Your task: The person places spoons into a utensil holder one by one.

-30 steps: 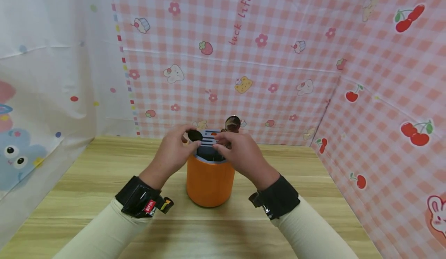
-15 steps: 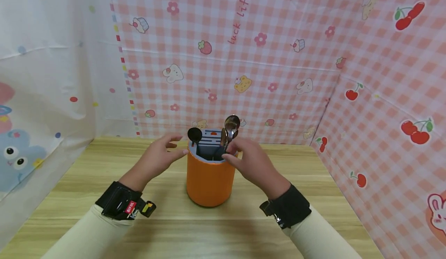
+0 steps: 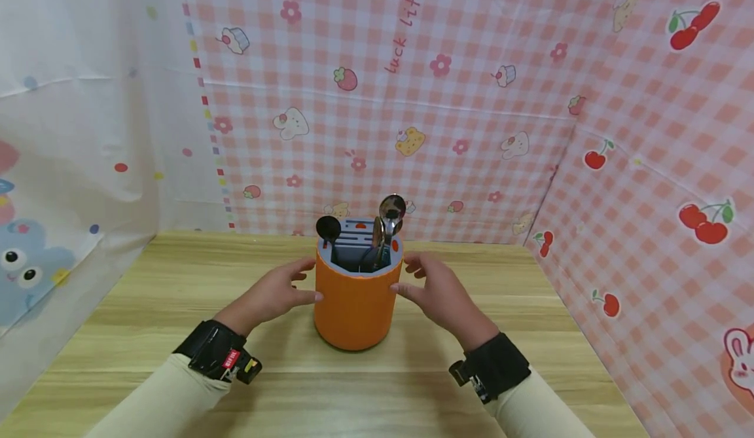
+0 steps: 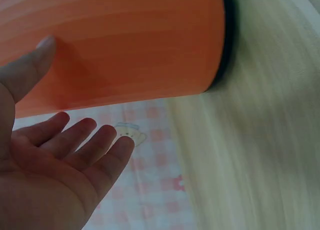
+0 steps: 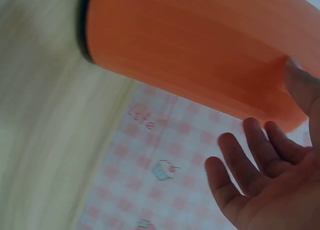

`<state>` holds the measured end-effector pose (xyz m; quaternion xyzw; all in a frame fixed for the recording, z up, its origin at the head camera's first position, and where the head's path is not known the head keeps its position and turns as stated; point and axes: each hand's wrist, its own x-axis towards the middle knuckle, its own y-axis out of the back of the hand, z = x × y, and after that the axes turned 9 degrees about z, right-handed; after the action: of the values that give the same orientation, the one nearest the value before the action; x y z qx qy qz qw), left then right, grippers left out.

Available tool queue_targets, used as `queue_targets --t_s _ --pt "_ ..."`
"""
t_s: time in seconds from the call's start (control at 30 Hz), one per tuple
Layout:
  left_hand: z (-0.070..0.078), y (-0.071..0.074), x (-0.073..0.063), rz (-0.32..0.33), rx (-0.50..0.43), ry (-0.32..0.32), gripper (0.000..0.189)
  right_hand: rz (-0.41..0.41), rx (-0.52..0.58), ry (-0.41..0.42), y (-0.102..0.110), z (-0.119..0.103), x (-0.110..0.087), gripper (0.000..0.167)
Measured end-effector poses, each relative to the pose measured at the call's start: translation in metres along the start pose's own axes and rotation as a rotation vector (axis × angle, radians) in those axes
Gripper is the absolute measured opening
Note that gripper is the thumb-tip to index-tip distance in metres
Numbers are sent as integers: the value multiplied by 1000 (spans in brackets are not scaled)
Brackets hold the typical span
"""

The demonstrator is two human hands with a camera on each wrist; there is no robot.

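An orange utensil holder [image 3: 355,310] with a grey slotted top stands upright on the wooden table. A black round-headed utensil [image 3: 328,228] leans in its left side, and shiny metal spoons [image 3: 392,210] stick up at its right. My left hand [image 3: 273,294] is at the holder's left side, thumb at the orange wall and fingers spread in the left wrist view. On the opposite side is my right hand [image 3: 438,294], its thumb [image 5: 300,82] right at the wall, the other fingers loosely extended beside it. Neither hand curls round the holder.
Pale wood-grain table [image 3: 330,399] spreads around the holder. Behind it hangs a pink checked cloth [image 3: 365,117] with cartoon prints, continuing along the right side. A white printed cloth [image 3: 88,130] borders the left.
Both hands have come down from the holder's top to its sides. My left hand let go of the black utensil; my right hand left the metal spoons. The holder stays in place.
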<state>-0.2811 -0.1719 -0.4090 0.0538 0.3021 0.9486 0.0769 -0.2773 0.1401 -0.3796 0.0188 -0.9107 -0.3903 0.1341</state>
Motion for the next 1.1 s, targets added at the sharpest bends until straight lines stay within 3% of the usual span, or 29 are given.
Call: queue_targets --t_s 0.17,0.27,0.67,0.93,1.1 --pt "-2 -8 3 -23 -6 -23 85 -120 35 -7 -13 14 0 83" --pt "-3 -9 5 -31 -1 -13 86 -149 65 1 -19 19 1 91" --pt "-1 -17 12 -14 27 -11 85 -146 53 -4 -17 28 4 88" --pt "6 -46 27 5 -21 -45 82 -116 15 -35 0 50 3 83" --pt "21 -74 41 28 -27 -52 79 -93 -11 -69 18 73 4 77"
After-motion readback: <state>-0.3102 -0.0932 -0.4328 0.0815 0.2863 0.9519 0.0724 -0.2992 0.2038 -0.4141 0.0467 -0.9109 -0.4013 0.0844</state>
